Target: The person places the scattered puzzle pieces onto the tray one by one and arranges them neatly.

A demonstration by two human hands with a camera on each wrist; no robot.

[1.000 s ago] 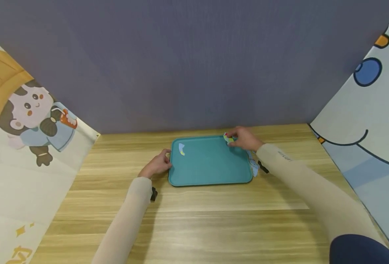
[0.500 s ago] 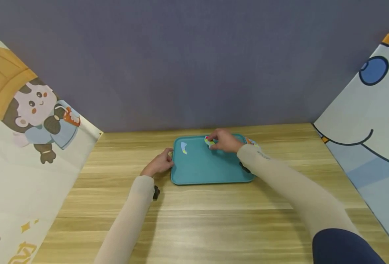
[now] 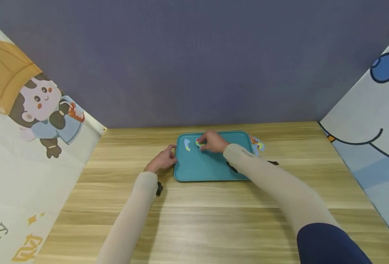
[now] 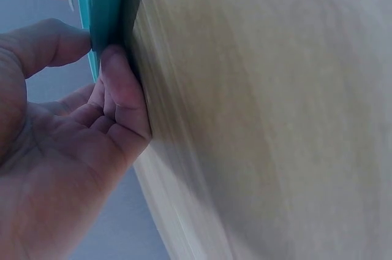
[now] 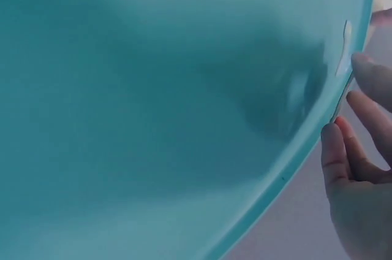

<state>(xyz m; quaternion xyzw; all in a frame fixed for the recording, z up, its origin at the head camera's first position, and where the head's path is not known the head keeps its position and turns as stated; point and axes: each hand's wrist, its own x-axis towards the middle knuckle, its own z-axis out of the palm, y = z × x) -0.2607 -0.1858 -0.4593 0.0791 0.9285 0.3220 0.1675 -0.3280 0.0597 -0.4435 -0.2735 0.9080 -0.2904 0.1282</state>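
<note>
My right hand [image 3: 214,142] pinches a flat, colourful puzzle piece [image 3: 199,143] by its edges, above the far left part of a teal tray [image 3: 211,172]. In the right wrist view, the piece [image 5: 342,99] shows as a thin edge between thumb and fingers. A light-blue and yellow piece [image 3: 187,144] lies on the tray, just left of the held one. At the tray's left side my left hand [image 3: 163,159] grips the rim. The left wrist view shows the thumb against the rim [image 4: 105,2] and curled fingers beside it on the table.
Several more colourful flat pieces [image 3: 257,143] lie at the tray's right side, partly hidden by the right sleeve. The wooden table [image 3: 194,220] ends at a grey-purple wall [image 3: 194,66]. Printed panels [image 3: 46,110] stand on both sides.
My right hand has carried the puzzle piece leftward over the tray, from its far right corner to beside the light-blue piece. The left hand stays at the tray's left rim.
</note>
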